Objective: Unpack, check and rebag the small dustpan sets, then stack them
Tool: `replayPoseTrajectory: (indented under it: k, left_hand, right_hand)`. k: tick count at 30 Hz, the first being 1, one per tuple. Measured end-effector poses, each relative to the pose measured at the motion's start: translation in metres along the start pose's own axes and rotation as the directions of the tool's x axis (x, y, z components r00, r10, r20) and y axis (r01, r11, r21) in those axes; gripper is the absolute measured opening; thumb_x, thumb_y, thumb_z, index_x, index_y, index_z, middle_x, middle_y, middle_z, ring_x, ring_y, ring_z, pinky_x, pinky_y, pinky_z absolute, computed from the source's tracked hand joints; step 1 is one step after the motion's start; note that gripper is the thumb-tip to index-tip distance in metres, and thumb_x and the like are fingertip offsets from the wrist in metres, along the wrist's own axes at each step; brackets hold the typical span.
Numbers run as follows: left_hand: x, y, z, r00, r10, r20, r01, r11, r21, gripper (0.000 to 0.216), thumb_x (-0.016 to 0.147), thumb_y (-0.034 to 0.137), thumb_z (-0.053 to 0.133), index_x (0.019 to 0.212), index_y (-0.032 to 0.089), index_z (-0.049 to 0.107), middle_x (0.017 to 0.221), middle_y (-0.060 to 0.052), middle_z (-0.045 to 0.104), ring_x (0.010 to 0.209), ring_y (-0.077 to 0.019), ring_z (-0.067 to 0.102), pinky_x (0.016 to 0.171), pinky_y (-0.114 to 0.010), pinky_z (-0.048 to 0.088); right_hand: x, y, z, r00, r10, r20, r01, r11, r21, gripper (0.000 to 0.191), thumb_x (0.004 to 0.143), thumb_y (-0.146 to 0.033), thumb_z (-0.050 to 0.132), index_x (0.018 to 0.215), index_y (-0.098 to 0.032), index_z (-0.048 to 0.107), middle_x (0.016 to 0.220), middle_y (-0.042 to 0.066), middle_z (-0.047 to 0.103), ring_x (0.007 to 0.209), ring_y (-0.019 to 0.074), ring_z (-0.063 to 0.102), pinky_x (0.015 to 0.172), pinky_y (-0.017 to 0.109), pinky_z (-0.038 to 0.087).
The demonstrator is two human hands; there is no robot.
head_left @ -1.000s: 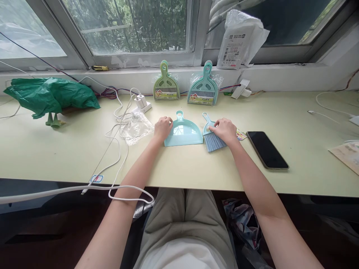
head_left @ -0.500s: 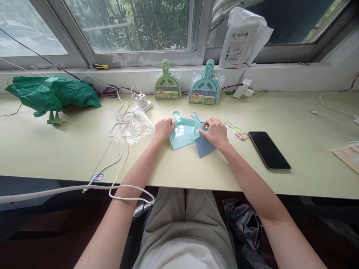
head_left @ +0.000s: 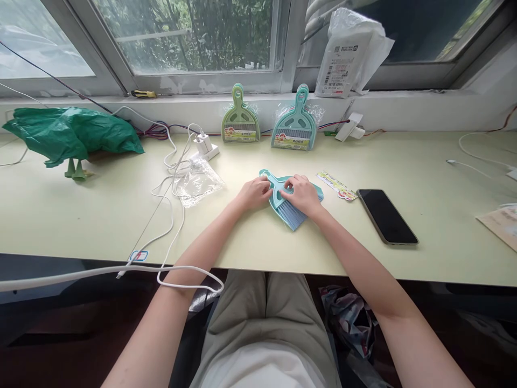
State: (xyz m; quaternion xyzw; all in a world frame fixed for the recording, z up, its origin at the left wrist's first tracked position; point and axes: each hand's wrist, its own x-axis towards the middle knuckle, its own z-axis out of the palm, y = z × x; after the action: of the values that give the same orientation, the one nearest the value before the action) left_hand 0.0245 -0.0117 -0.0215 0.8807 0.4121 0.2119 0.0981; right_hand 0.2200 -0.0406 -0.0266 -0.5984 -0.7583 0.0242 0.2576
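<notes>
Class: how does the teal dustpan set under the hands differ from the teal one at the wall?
The held set lies on the desk, bare; the wall set leans handle-up in clear wrap with a label. The left hand and right hand grip the held set; no hand touches the wall set. Both are teal.

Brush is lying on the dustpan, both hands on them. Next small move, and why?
Probably turn the brush with the right hand until it sits square in the dustpan, while the left hand steadies the pan. The bristles seem to stick out past the dustpan's edge at a slant, so the two do not look nested.
</notes>
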Motion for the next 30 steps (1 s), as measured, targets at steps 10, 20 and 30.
replayPoseTrajectory:
  k: [10,20,30]
  left_hand:
    - [-0.002,0.002,-0.010,0.970,0.242,0.010,-0.239,0.954,0.183,0.018,0.078,0.013,0.052,0.091,0.019,0.062,0.109,-0.010,0.060,0.103,-0.0243,0.052,0.088,-0.036,0.044]
    - [0.001,-0.014,-0.004,0.952,0.305,0.011,-0.288,0.884,0.368,0.031,0.091,0.008,0.040,0.113,0.020,0.059,0.119,-0.009,0.062,0.116,-0.0215,0.053,0.094,-0.034,0.043]
    - [-0.003,-0.020,-0.001,0.935,0.355,0.018,-0.321,0.821,0.471,0.032,0.093,0.010,0.044,0.118,0.020,0.061,0.119,-0.008,0.065,0.109,-0.0181,0.061,0.078,-0.027,0.052]
  right_hand:
    - [0.003,0.008,0.001,1.000,-0.015,0.003,0.015,0.997,0.081,0.014,0.085,-0.035,0.058,0.086,-0.022,0.062,0.095,0.008,0.064,0.100,0.0265,0.055,0.084,0.036,0.044]
    - [0.005,0.008,0.001,0.992,-0.108,0.061,0.097,0.981,0.167,0.017,0.087,-0.037,0.059,0.088,-0.021,0.064,0.095,0.007,0.063,0.098,0.0246,0.056,0.086,0.035,0.043]
    - [0.006,0.011,0.002,0.993,-0.108,0.050,0.094,0.969,0.228,0.017,0.085,-0.037,0.063,0.085,-0.020,0.065,0.092,0.006,0.062,0.086,0.0217,0.055,0.079,0.033,0.041]
